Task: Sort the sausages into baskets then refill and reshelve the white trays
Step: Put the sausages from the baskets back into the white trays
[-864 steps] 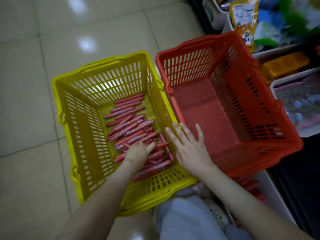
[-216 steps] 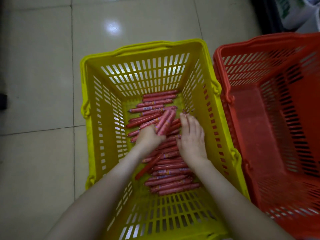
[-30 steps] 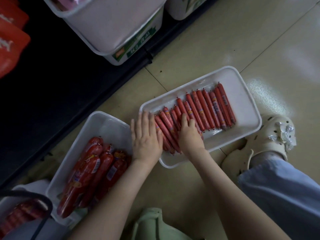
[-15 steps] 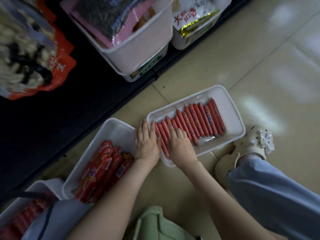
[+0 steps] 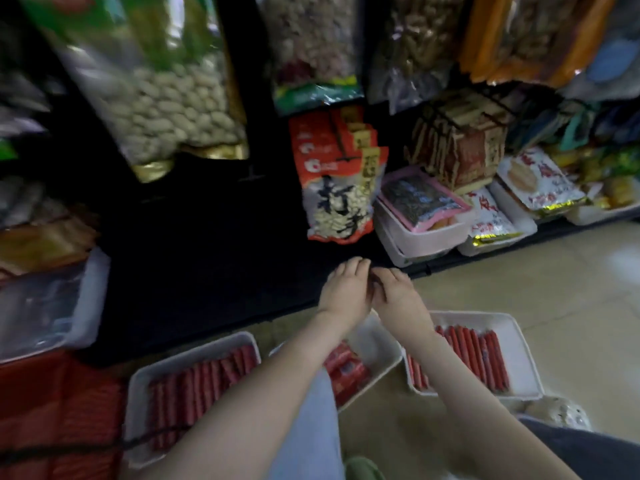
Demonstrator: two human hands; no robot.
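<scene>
Three white trays lie on the floor by my knees. The left tray point(image 5: 138, 379) holds a row of thin red sausages point(image 5: 194, 386). In the middle tray point(image 5: 379, 344) are fatter red sausages point(image 5: 346, 368), partly hidden by my left arm. The right tray point(image 5: 519, 344) carries a neat row of thin sausages point(image 5: 481, 358). My left hand point(image 5: 346, 292) and my right hand point(image 5: 398, 296) are raised above the trays, touching each other in front of the dark bottom shelf. A small dark sliver shows between the fingers, too blurred to name.
A red basket point(image 5: 59, 410) sits at the bottom left. The dark shelf point(image 5: 207, 271) has bare room in its middle, with a white bin point(image 5: 93, 296) to its left and bins of snack packets point(image 5: 426, 237) to its right. Bags of nuts point(image 5: 166, 98) hang above.
Both hands have left the right tray's sausages and risen together toward the shelf. The view has swung up from the floor to the shelves.
</scene>
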